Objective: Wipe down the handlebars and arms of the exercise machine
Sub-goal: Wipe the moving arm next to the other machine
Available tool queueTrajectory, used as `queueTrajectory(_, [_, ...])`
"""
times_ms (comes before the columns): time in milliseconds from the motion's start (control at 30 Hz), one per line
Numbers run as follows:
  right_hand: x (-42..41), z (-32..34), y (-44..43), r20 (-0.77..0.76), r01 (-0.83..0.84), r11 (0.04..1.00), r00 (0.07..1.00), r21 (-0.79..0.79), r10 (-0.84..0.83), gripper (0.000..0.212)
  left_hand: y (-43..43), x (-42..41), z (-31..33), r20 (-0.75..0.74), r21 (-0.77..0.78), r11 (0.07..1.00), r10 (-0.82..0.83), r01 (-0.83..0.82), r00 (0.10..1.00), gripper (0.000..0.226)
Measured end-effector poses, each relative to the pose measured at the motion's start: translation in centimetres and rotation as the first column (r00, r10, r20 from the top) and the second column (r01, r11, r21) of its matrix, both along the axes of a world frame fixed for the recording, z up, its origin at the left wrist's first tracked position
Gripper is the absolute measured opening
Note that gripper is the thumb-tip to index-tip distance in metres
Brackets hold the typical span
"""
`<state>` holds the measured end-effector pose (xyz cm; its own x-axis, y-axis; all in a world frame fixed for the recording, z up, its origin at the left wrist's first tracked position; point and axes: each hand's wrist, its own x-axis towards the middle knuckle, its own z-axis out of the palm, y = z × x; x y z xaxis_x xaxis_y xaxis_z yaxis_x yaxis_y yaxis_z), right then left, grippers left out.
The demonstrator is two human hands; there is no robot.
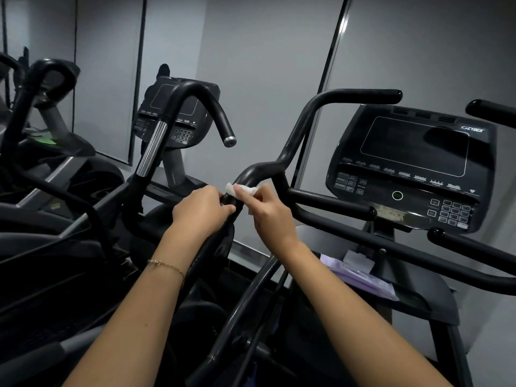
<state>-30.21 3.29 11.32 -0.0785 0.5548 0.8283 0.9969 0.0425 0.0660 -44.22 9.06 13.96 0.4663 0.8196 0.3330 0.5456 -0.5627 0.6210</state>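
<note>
Grey-walled gym: left hand (201, 209) grips the black handlebar (301, 129), right hand (269, 209) pinches a white wipe (242, 189).

Both arms extended, left hand (201, 208) clenched, right hand (272, 212) pinching.

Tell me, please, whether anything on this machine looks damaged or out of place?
Yes: the ledge below the console carries a worn, mottled patch, like peeling residue. A purple packet lies loose on the tray under it. The wipe and both hands look normal.
</note>
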Motion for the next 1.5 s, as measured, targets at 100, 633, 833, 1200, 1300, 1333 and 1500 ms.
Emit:
queueTrajectory(100, [1.0,1.6,1.4,-0.185,0.057,0.998,0.981,0.008,-0.054,0.044,0.1,0.3,1.0,-0.120,0.050,0.999,0.028,-0.022,0.992,0.032])
queueTrajectory(633, [3.1,3.1,2.8,-0.451,-0.055,0.997,0.890,0.057,0.075,0.041,-0.9,0.6,5.0,-0.462,0.122,0.991,0.012,0.050,0.887,0.036])
queueTrajectory(833, [1.3,-0.5,2.1,-0.177,-0.046,0.995,0.982,0.084,0.061,0.023,0.0,0.5,4.6,-0.431,0.130,0.989,-0.009,0.072,0.902,0.037])
queueTrajectory(1200, [6.8,3.7,5.3,-0.654,-0.034,0.998,0.754,0.057,0.063,0.051,2.0,2.0,6.1,-0.453,-0.060,0.993,-0.117,0.101,0.884,0.031])
queueTrajectory(1300, [6.5,3.7,5.2,-0.564,-0.009,1.000,0.826,0.026,0.022,0.052,1.9,2.0,6.2,-0.463,-0.064,0.993,-0.121,0.104,0.878,0.034])
queueTrajectory(1333, [5.8,3.3,5.0,-0.515,-0.016,0.999,0.856,0.042,0.035,0.053,1.7,2.0,6.4,-0.479,-0.056,0.993,-0.117,0.103,0.870,0.036])
queueTrajectory(1500, [3.1,2.0,2.6,-0.176,-0.045,0.996,0.983,0.076,0.057,0.054,0.0,2.3,6.9,-0.567,0.033,0.998,-0.026,0.054,0.823,0.033])
